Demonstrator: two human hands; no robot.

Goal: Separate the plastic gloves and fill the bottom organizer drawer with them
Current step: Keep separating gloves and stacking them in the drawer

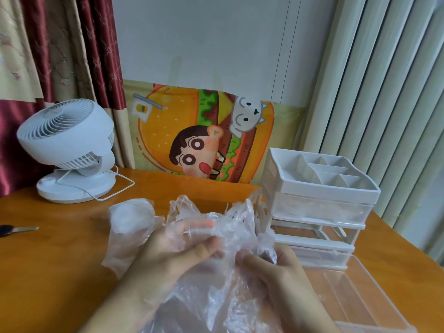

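On the near part of the orange table [60,272], two hands hold a crinkly bunch of clear plastic gloves [216,236]. The left hand [173,251] pinches the plastic with thumb and curled fingers. The right hand [276,267] grips it too, just beside the left one. On the right stands the white organizer [317,195]. A clear drawer [360,296] lies out on the table, near its front. A white fan [69,150] sits far left.

Clear, crinkled plastic gloves [216,248] over an orange-brown table [60,272], beside a white organizer [317,188], a white fan [69,150], maroon-and-cream patterned curtains [60,44]
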